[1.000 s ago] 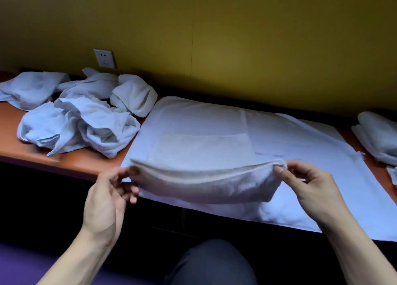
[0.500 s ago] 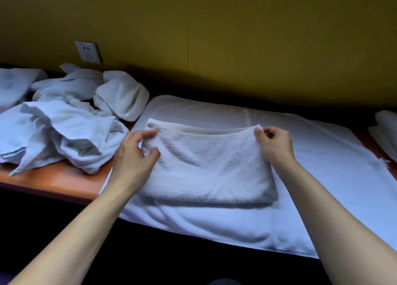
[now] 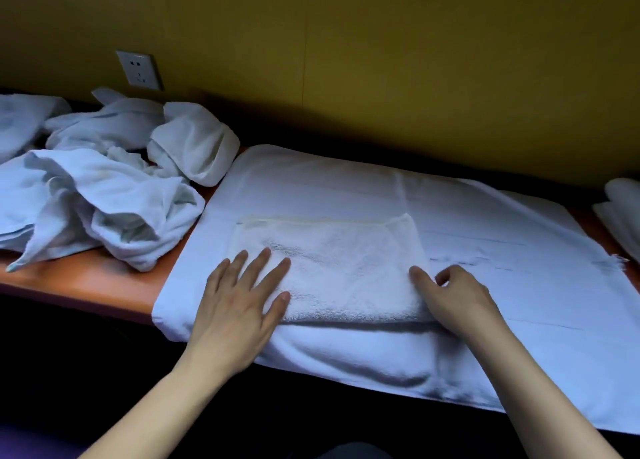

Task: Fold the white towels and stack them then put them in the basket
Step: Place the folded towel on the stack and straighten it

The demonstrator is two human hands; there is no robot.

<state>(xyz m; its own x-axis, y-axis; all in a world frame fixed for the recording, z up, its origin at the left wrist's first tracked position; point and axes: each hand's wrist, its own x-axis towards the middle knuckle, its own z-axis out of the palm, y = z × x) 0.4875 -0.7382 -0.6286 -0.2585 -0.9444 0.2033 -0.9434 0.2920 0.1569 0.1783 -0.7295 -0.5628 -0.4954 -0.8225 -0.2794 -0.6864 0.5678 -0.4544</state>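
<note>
A mustard wall (image 3: 415, 60) backs an orange table (image 3: 86, 282); a large white cloth (image 3: 502, 250) lies spread over it; a heap of crumpled towels (image 3: 114, 195) sits left, cut off by the frame; the folded towel (image 3: 332, 261) lies flat on the cloth's near part; left hand (image 3: 239, 306) presses it with straight fingers; right hand (image 3: 453, 302) rests at its right edge, fingers loosely bent, gripping nothing visible; more towels (image 3: 623, 212) at far right are cropped; a wall socket (image 3: 140, 70) sits above the heap.
</note>
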